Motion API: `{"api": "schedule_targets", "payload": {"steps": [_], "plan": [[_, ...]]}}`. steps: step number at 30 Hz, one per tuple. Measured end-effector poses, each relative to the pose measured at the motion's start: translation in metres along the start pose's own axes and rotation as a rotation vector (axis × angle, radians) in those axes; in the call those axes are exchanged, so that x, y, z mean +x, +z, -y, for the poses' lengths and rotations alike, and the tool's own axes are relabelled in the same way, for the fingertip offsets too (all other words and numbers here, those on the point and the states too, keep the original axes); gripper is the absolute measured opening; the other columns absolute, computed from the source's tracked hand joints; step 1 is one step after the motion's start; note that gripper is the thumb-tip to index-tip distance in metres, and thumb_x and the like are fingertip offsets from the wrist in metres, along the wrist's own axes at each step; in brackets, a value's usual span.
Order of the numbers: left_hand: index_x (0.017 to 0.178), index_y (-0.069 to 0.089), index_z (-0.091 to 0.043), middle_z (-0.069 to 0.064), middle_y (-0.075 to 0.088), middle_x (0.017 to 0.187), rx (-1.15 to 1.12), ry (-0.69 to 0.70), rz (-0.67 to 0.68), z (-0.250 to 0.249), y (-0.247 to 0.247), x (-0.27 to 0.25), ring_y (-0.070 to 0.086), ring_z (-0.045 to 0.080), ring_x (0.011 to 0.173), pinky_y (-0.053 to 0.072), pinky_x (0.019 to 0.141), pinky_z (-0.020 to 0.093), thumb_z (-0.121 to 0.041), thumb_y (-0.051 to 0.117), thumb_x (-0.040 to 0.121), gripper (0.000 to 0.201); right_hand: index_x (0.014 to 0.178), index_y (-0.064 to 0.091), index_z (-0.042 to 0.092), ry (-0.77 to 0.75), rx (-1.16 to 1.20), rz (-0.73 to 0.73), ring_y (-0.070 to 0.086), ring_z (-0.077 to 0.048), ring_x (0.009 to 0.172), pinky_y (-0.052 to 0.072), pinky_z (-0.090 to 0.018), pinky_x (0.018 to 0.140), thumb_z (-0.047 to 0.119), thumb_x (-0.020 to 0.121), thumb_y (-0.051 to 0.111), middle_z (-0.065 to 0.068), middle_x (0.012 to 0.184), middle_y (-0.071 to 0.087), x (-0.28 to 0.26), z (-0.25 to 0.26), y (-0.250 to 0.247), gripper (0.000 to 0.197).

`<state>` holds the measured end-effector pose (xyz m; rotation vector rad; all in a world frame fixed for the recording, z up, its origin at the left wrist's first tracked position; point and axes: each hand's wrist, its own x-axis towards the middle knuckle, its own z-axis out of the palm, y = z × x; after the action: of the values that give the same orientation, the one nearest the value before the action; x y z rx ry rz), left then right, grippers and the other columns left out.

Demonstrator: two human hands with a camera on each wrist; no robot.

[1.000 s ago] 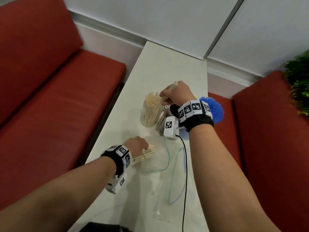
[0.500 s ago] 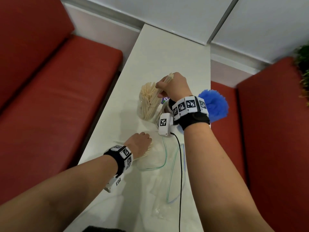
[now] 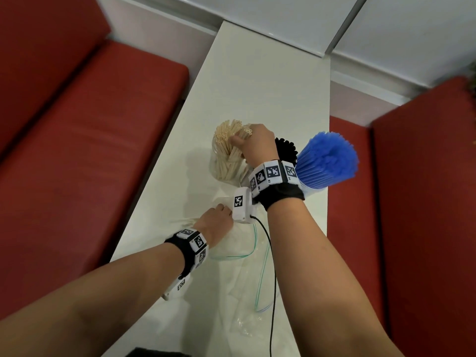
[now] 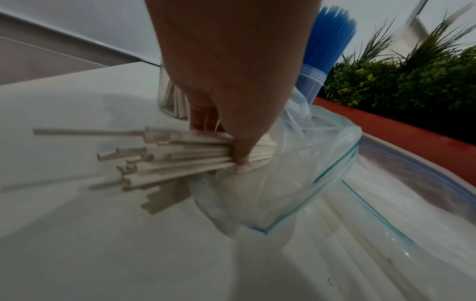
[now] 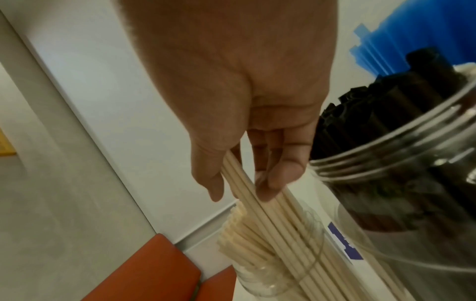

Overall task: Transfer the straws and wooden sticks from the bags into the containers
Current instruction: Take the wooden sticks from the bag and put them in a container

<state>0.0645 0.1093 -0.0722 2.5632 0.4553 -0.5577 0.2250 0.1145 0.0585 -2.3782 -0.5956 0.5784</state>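
**Both hands on pale straws, one bunch at the bag, one at the jar**

On the left, the left hand (image 3: 215,222) is down on the white table (image 3: 270,94), its fingers and thumb curled round a small bunch of pale straws (image 4: 165,160). The free ends of that bunch fan out to the left over the tabletop, while the gripped ends sit at the mouth of a clear zip bag (image 4: 296,183) with a green seal line. More clear bags (image 3: 247,292) lie crumpled on the table nearer the person.

Further along, a clear jar (image 3: 221,166) stands upright, packed with pale straws that lean in a fan. The right hand (image 3: 257,145) is over its rim, thumb and fingers pinching a few more pale sticks (image 5: 247,191) whose lower ends are already inside the jar among the rest.

Just right of that jar stands a second clear jar (image 5: 401,183) filled with black straws (image 3: 286,149). Beside it, at the table's right edge, a bundle of blue straws (image 3: 327,161) stands upright in a clear container. Red benches (image 3: 90,140) flank the table on both sides.
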Motion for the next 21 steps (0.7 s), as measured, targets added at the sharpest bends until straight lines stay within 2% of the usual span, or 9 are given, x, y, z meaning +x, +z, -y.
{"api": "schedule_targets", "payload": {"steps": [3, 5, 7, 9, 11, 14, 17, 19, 21], "plan": [[0.128, 0.051, 0.001, 0.017, 0.055, 0.128, -0.256, -0.062, -0.048, 0.001, 0.001, -0.004, 0.051, 0.015, 0.084, 0.04, 0.075, 0.024, -0.017, 0.043, 0.101, 0.034, 0.114, 0.063, 0.011, -0.098, -0.026, -0.132, 0.059, -0.023, 0.09, 0.049, -0.036, 0.074, 0.031, 0.091, 0.072, -0.002, 0.102, 0.059, -0.002, 0.002, 0.001, 0.032], [0.128, 0.051, -0.001, 0.016, 0.057, 0.126, -0.376, -0.107, -0.058, 0.001, 0.003, -0.006, 0.035, 0.0, 0.066, 0.031, 0.063, 0.015, -0.022, 0.046, 0.1, 0.036, 0.119, 0.059, 0.015, -0.171, -0.118, -0.241, 0.055, -0.026, 0.1, 0.045, -0.038, 0.074, 0.032, 0.093, 0.067, -0.007, 0.112, 0.056, -0.004, 0.006, 0.006, 0.033], [0.127, 0.052, -0.001, 0.016, 0.058, 0.124, -0.418, -0.136, -0.045, 0.0, 0.005, -0.008, 0.03, -0.003, 0.065, 0.029, 0.061, 0.013, -0.023, 0.049, 0.099, 0.036, 0.137, 0.053, 0.015, -0.258, -0.265, -0.24, 0.049, -0.031, 0.123, 0.046, -0.042, 0.093, 0.029, 0.098, 0.058, -0.012, 0.132, 0.052, -0.003, 0.008, 0.019, 0.042], [0.125, 0.053, 0.0, 0.017, 0.059, 0.123, -0.42, -0.18, -0.026, -0.001, 0.005, -0.01, 0.032, 0.0, 0.065, 0.03, 0.061, 0.013, -0.018, 0.05, 0.098, 0.033, 0.155, 0.034, 0.017, -0.32, -0.454, -0.124, 0.024, -0.038, 0.149, 0.026, -0.047, 0.12, 0.031, 0.103, 0.049, -0.014, 0.159, 0.032, -0.002, 0.008, 0.037, 0.056], [0.124, 0.053, 0.003, 0.019, 0.06, 0.121, -0.397, -0.206, -0.019, -0.001, 0.004, -0.01, 0.033, 0.003, 0.064, 0.029, 0.059, 0.012, -0.012, 0.05, 0.097, 0.031, 0.162, 0.013, 0.017, -0.312, -0.597, -0.011, -0.002, -0.04, 0.156, 0.004, -0.052, 0.126, 0.038, 0.106, 0.043, -0.012, 0.17, 0.006, -0.002, 0.003, 0.053, 0.067], [0.126, 0.05, 0.005, 0.021, 0.055, 0.127, -0.26, -0.203, 0.011, -0.005, -0.003, -0.012, 0.053, 0.018, 0.084, 0.025, 0.058, 0.011, -0.007, 0.048, 0.096, 0.032, 0.162, -0.003, 0.009, -0.279, -0.735, 0.072, -0.014, -0.04, 0.155, -0.005, -0.053, 0.125, 0.048, 0.107, 0.037, -0.014, 0.17, -0.011, -0.001, -0.009, 0.067, 0.078], [0.13, 0.045, 0.006, 0.021, 0.048, 0.134, -0.094, -0.178, 0.023, -0.006, -0.006, -0.014, 0.048, 0.031, 0.12, 0.023, 0.06, 0.009, -0.005, 0.044, 0.097, 0.034, 0.16, -0.007, 0.006, -0.266, -0.72, 0.1, -0.016, -0.036, 0.155, -0.009, -0.05, 0.125, 0.051, 0.106, 0.036, -0.014, 0.169, -0.013, -0.003, -0.011, 0.069, 0.083], [0.133, 0.043, 0.002, 0.017, 0.047, 0.133, -0.045, -0.175, 0.032, -0.006, -0.009, -0.017, 0.046, 0.031, 0.12, 0.032, 0.072, 0.012, -0.007, 0.039, 0.099, 0.036, 0.161, -0.004, 0.005, -0.252, -0.622, 0.119, -0.016, -0.035, 0.155, -0.01, -0.047, 0.125, 0.048, 0.107, 0.036, -0.014, 0.17, -0.009, -0.005, -0.006, 0.065, 0.08], [0.133, 0.044, -0.006, 0.013, 0.049, 0.13, 0.011, -0.163, 0.018, -0.008, -0.013, -0.022, 0.047, 0.028, 0.115, 0.038, 0.093, 0.026, -0.01, 0.031, 0.1, 0.036, 0.161, 0.004, 0.004, -0.289, -0.498, 0.064, -0.011, -0.035, 0.156, -0.004, -0.047, 0.127, 0.041, 0.108, 0.038, -0.015, 0.17, 0.002, -0.009, 0.0, 0.055, 0.073]]}}
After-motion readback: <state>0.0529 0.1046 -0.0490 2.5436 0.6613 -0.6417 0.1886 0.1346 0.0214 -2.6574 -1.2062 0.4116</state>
